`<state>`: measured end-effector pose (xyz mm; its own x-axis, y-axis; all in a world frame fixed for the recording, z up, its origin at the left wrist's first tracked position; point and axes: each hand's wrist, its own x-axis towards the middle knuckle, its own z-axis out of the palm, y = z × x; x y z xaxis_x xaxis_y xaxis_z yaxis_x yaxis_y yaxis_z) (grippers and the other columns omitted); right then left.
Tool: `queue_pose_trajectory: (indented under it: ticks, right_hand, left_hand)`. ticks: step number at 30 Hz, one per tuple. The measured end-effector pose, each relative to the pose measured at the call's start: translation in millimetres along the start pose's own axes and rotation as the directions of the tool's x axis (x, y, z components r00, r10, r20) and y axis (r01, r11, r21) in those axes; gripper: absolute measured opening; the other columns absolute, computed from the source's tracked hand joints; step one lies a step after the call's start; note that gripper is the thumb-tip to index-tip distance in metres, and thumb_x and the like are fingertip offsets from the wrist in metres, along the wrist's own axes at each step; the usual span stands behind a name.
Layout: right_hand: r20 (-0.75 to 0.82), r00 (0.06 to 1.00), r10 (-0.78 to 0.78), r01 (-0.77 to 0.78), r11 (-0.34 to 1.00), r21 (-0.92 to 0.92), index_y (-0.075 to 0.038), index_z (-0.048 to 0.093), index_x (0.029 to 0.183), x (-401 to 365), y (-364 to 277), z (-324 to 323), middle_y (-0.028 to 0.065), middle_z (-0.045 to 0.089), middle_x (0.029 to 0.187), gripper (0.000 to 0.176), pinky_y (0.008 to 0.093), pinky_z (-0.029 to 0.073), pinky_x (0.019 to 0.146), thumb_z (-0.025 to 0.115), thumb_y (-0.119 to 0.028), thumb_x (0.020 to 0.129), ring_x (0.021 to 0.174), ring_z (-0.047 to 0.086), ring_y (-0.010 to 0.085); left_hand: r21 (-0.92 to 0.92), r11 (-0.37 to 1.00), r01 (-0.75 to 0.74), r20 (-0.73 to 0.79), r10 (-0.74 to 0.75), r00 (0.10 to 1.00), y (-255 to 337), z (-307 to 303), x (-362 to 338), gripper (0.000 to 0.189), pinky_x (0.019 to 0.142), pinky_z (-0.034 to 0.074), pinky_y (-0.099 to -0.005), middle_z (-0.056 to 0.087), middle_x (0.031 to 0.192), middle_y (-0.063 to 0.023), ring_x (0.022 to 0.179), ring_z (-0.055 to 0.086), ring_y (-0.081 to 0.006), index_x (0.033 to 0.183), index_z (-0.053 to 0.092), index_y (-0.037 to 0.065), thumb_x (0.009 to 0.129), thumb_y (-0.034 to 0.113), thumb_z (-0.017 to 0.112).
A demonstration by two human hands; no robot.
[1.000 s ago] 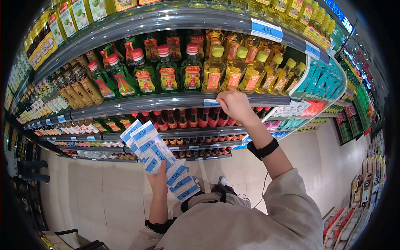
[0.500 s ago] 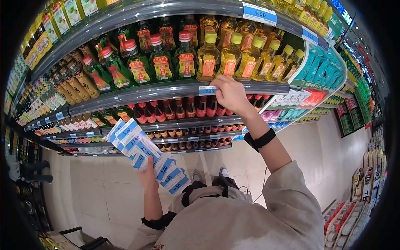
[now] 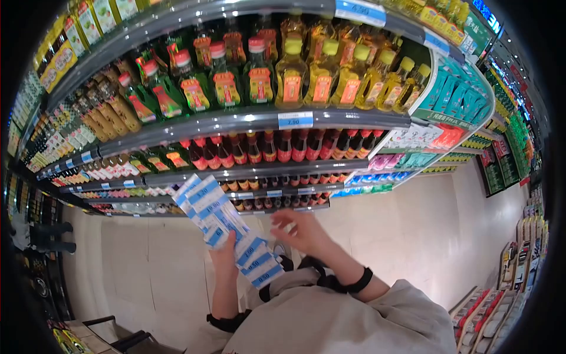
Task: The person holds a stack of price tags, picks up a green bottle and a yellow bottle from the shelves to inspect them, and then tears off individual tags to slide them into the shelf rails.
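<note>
My left hand (image 3: 223, 255) grips a fanned stack of blue-and-white price labels (image 3: 213, 207), its thumb pressed over their lower edge. My right hand (image 3: 302, 231) hovers just right of the labels, apart from them, slightly blurred. Its fingers are loosely bent and spread, and nothing shows in them. On the shelf edge (image 3: 236, 125) ahead sits a price label reading 7.90 (image 3: 295, 120). Behind it stand yellow-capped bottles of golden liquid (image 3: 292, 82) and red-capped green bottles (image 3: 257, 79).
Lower shelves hold red-labelled dark bottles (image 3: 284, 147). At the right end a rack carries teal packets (image 3: 457, 97). Tiled floor (image 3: 401, 236) lies below, with stacked goods (image 3: 483, 312) at lower right. Someone's dark-clothed legs (image 3: 53, 236) are at far left.
My right hand has left the 7.90 label on the shelf edge and come down beside the labels. The left hand with its labels has shifted slightly right and down.
</note>
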<state>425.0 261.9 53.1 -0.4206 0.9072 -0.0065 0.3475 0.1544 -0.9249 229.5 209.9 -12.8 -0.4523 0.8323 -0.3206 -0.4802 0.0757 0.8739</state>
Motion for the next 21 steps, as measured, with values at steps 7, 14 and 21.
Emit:
queue_pose_trajectory:
  ticks: [7,14,21]
  right_hand:
    - [0.004,0.999,0.044,-0.042,0.973,-0.229,-0.008,0.047,0.106,-47,8,5,0.0123,0.060,0.086,0.051,0.0350,0.048,0.066,0.069,-0.035,0.069,0.080,0.060,0.0277]
    - [-0.170,0.985,0.043,-0.078,0.975,-0.210,-0.007,0.050,0.099,-127,28,-28,0.0139,0.061,0.080,0.047,0.0347,0.048,0.065,0.070,-0.035,0.067,0.077,0.061,0.0292]
    - [-0.246,0.965,0.095,-0.106,0.994,-0.032,-0.005,0.053,0.093,-197,36,-41,0.0118,0.061,0.072,0.038,0.0321,0.048,0.062,0.070,-0.029,0.069,0.068,0.061,0.0247]
  left_hand:
    - [-0.053,0.998,-0.017,0.149,0.025,0.988,-30,31,-52,0.045,0.079,0.047,-0.0316,0.053,0.108,-0.0097,0.095,0.055,-0.0197,0.116,0.041,0.002,0.075,0.000,0.061]
    - [0.096,0.994,0.047,0.347,-0.077,0.935,-65,65,-113,0.037,0.075,0.048,-0.0305,0.058,0.102,-0.0085,0.090,0.058,-0.0189,0.110,0.047,0.002,0.076,0.001,0.061]
    - [0.105,0.990,0.095,0.344,-0.126,0.930,-77,75,-187,0.034,0.077,0.048,-0.0318,0.058,0.101,-0.0076,0.091,0.057,-0.0190,0.109,0.048,0.002,0.077,0.000,0.059]
